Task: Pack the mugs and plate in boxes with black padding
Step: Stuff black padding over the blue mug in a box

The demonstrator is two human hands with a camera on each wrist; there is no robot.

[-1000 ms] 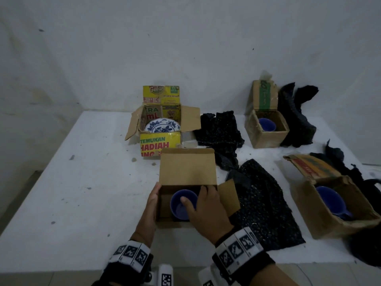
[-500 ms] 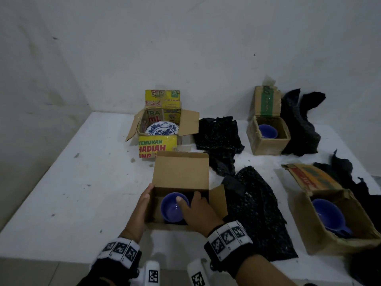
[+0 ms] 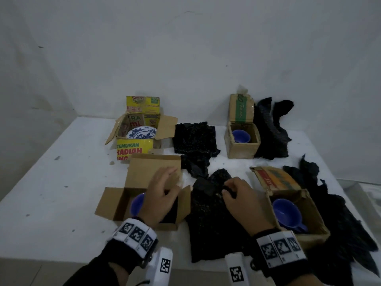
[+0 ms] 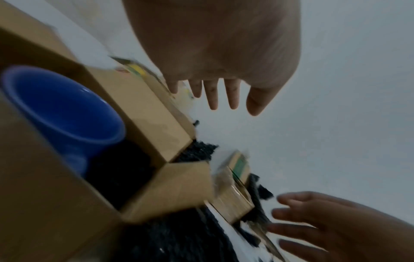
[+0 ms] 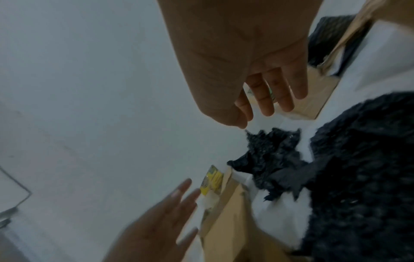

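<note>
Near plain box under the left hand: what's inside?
A blue mug beside black padding in the plain box. The left hand covers part; the box floor is hidden.

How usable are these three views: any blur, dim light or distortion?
Head view: dim and bluish but fairly sharp; the plate pattern reads, the black padding loses detail. Left wrist view: motion-smeared box, wide-angle stretch on the left hand. Right wrist view: blurred, with a soft right hand.

A white table (image 3: 61, 193) stands against plain white walls (image 3: 185, 48) in dim light.
</note>
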